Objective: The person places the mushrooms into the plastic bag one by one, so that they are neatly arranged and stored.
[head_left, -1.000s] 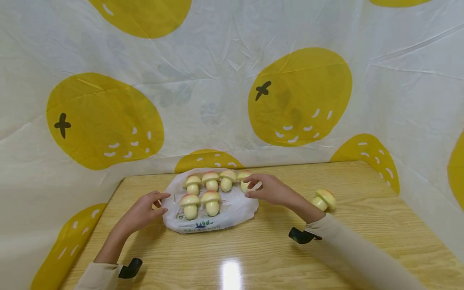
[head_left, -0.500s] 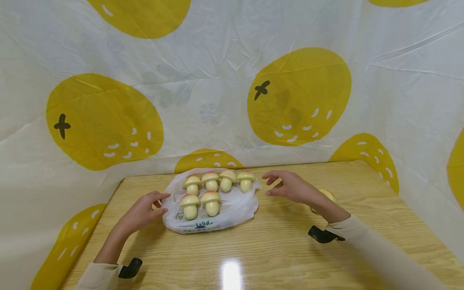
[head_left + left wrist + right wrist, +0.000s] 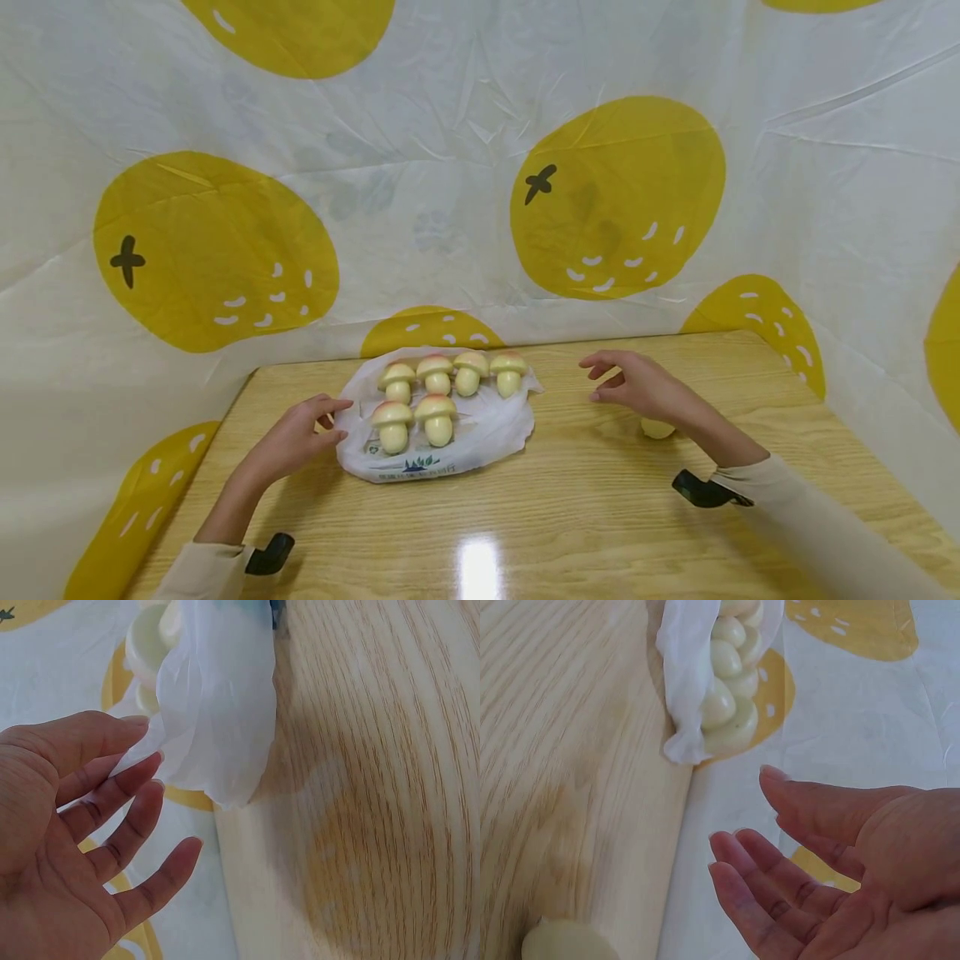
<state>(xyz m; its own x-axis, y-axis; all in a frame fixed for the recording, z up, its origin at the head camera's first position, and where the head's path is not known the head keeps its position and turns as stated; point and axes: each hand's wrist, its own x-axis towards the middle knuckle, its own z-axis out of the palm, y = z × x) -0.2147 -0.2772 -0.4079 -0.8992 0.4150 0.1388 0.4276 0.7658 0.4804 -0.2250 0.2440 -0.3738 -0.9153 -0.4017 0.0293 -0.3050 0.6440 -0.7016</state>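
Observation:
Several toy mushrooms (image 3: 438, 429), cream with pink-tinged caps, lie in two rows on a white plastic bag (image 3: 480, 450) in the head view. My left hand (image 3: 296, 437) stays at the bag's left edge, fingertips over it, thumb and index apart. In the left wrist view the bag's thin corner reaches between thumb and fingers of this hand (image 3: 90, 817); a firm pinch does not show. To the right of the bag, my right hand (image 3: 641, 387) hovers with loosely bent fingers, holding nothing. Beneath its wrist lies another mushroom (image 3: 657, 427), mostly hidden.
The wood-grain table (image 3: 480, 517) has its back edge against a white curtain (image 3: 427, 208) printed with large yellow fruit. Black straps (image 3: 270, 554) sit at both wrists below beige sleeves.
The right hand has let go of the back row's rightmost mushroom and moved right, now covering most of the lone mushroom. The left hand and the bag have stayed put.

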